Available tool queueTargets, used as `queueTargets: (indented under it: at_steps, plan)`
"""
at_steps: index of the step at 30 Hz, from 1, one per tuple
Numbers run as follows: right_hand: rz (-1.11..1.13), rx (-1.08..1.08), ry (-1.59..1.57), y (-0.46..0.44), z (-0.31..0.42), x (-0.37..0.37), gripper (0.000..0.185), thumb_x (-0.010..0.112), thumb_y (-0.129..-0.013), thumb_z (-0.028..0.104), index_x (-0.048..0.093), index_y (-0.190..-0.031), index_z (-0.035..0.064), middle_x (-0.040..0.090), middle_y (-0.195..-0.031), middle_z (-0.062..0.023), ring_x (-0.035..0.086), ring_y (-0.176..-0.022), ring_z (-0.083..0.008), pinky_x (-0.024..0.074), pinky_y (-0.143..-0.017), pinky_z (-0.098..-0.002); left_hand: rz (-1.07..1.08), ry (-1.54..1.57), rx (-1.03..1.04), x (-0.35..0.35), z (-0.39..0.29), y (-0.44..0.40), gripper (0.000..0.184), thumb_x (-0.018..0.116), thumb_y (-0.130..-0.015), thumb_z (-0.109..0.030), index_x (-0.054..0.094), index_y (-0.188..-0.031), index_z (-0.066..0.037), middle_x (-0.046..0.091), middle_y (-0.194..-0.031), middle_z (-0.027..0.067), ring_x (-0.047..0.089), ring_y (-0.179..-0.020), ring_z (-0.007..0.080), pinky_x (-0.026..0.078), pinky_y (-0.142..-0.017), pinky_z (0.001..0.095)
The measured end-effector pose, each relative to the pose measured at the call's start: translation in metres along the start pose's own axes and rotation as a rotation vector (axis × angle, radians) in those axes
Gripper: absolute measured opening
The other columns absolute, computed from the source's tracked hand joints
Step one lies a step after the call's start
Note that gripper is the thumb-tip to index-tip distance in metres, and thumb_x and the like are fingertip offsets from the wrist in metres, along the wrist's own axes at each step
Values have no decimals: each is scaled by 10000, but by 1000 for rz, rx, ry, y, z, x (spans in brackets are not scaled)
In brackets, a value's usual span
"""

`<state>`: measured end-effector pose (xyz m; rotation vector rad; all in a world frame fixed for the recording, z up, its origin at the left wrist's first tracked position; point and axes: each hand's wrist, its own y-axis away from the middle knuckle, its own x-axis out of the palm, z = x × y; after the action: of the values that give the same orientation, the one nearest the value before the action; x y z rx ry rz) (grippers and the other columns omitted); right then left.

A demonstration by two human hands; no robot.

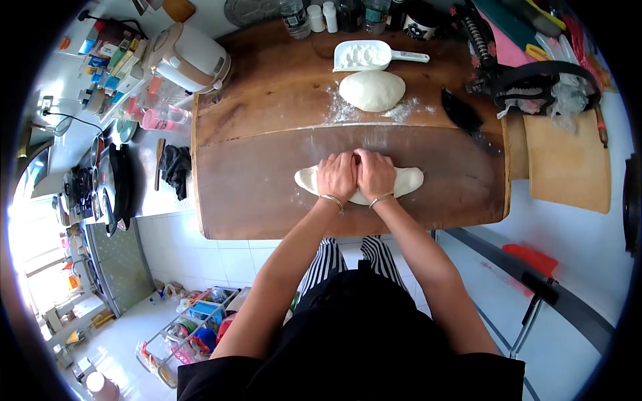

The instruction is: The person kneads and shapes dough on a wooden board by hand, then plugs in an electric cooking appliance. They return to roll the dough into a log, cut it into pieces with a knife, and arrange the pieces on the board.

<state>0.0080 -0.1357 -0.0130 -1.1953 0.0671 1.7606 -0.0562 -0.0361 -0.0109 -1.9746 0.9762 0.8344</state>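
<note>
Bright daylight from a window (28, 234) at far left, blown out to white, pale glare on the floor (137, 344) at lower left, tabletop (247, 180) softly lit, fisheye curving toward blackened corners

On the desk (247, 167), the first dough piece (410, 180) lies crosswise near the front edge. The left hand (336, 177) and right hand (376, 175) are side by side on its middle; its ends extend beyond both. Behind lies the second dough piece (372, 91); just behind that, a scoop (406, 57) containing flour (362, 53). Bottles (294, 19) stand along the rear, a cooker (190, 57) at rear left.
</note>
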Motion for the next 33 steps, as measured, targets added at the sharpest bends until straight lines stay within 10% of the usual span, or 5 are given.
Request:
queueTargets:
  at_steps: [14,18,24,33]
  plan:
    - [342,363,-94,-26,22,-15,163,505,-922,207,604,-1020,123,679,-874,-141,649,-844,-353,481,-725,-502,420,121,-12,-41,2,-18,188,528,-896,-206,585,-990,-54,676,-958,150,642,-917,365,502,-792,508]
    - [25,10,70,38,67,-11,111,550,-857,195,614,-941,164,659,-833,-30,604,-821,-239,397,-780,-402,457,-14,186,-95,32,37,278,581,-885,-264,597,-1075,-62,673,-1001,141,622,-985,343,489,-861,474]
    - [41,-28,213,2,42,19,80,579,-828,233,585,-793,161,609,-756,-8,584,-796,-230,393,-771,-401,605,293,-191,-108,77,40,596,735,-800,-293,525,-1304,-55,632,-1175,167,594,-1090,350,482,-910,426]
    - [68,172,152,-16,37,49,88,579,-846,220,603,-791,157,631,-731,-41,622,-741,-259,446,-699,-431,456,475,-400,-129,102,26,434,773,-783,-270,648,-1126,-34,689,-1014,194,673,-931,325,520,-796,372]
